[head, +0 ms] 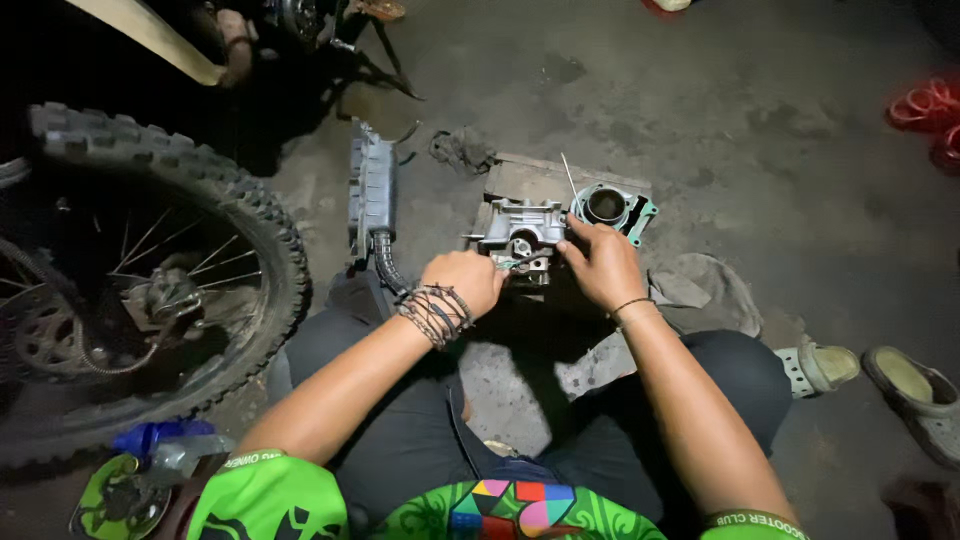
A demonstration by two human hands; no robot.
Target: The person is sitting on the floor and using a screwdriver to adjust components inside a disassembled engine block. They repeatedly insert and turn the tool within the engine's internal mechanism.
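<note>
A grey metal engine head rests on a wooden block on the concrete floor. Beside it to the right lies a cylinder with a round bore and a green gasket. My left hand, with several braided bracelets at the wrist, is closed against the near side of the engine head, apparently around a small tool that I cannot make out. My right hand presses on the head's right side, its fingers spread over the metal next to the cylinder.
A knobby motorcycle wheel fills the left. A grey engine cover with a black hose stands left of the block. Rags lie to the right, sandals at the right edge, red sandals farther back, a blue bottle near my left knee.
</note>
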